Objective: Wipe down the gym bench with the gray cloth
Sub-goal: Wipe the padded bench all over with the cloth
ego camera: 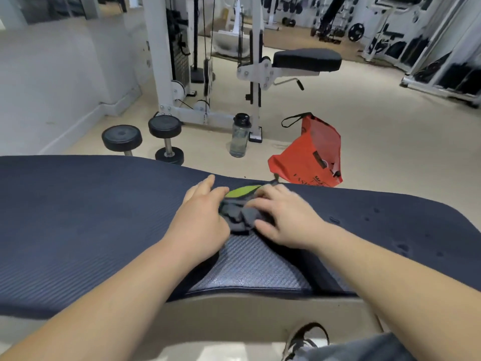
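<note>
The dark blue padded gym bench (83,217) runs across the view from left to right, with a lighter woven grey patch (247,264) in its middle. A crumpled gray cloth (240,213) with a lime-green part lies on the bench near its far edge. My left hand (201,217) presses on the cloth's left side, fingers curled over it. My right hand (283,217) lies on its right side, fingers spread over the fabric. Water drops dot the bench surface at the right (374,217).
On the floor beyond the bench stand two black dumbbells (145,138), a clear water bottle (240,135) and an orange bag (311,155). A white cable machine with a black seat (307,59) stands further back. My shoe (304,340) shows at the bottom.
</note>
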The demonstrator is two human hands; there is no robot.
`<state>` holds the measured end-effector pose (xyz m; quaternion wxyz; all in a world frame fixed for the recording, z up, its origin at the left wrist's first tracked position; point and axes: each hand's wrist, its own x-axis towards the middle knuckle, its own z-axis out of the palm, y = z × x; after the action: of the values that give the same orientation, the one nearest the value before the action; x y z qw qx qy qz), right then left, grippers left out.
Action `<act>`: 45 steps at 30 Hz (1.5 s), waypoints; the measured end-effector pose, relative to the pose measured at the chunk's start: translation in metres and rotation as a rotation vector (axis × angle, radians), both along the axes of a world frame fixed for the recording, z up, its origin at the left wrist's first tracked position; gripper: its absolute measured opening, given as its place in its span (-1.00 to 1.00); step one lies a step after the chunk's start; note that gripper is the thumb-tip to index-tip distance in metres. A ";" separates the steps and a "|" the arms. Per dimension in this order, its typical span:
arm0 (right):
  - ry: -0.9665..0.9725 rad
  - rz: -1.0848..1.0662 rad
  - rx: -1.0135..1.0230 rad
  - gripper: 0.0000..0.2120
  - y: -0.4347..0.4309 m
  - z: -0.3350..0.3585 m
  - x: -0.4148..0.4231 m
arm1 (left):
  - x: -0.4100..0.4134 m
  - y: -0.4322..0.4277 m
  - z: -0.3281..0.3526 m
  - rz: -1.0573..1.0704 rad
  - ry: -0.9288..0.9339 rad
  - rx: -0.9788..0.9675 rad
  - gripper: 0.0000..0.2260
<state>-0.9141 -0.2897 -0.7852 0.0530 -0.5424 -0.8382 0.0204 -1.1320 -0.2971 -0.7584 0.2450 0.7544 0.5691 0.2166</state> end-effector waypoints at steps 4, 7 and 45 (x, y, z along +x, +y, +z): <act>-0.006 -0.442 0.031 -0.61 0.035 -0.004 0.036 | -0.001 -0.001 -0.010 -0.029 0.069 -0.043 -0.41; -0.009 -0.439 -0.039 -0.62 0.024 0.004 0.024 | 0.003 0.001 -0.016 -0.056 0.142 0.012 -0.50; -0.116 -0.220 -0.041 -0.69 -0.020 0.020 0.044 | 0.033 -0.015 -0.015 -0.126 0.104 0.214 -0.49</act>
<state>-0.8705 -0.3099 -0.7655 -0.0048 -0.6323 -0.7747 0.0000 -1.0987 -0.3120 -0.7736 0.1463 0.8207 0.5062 0.2210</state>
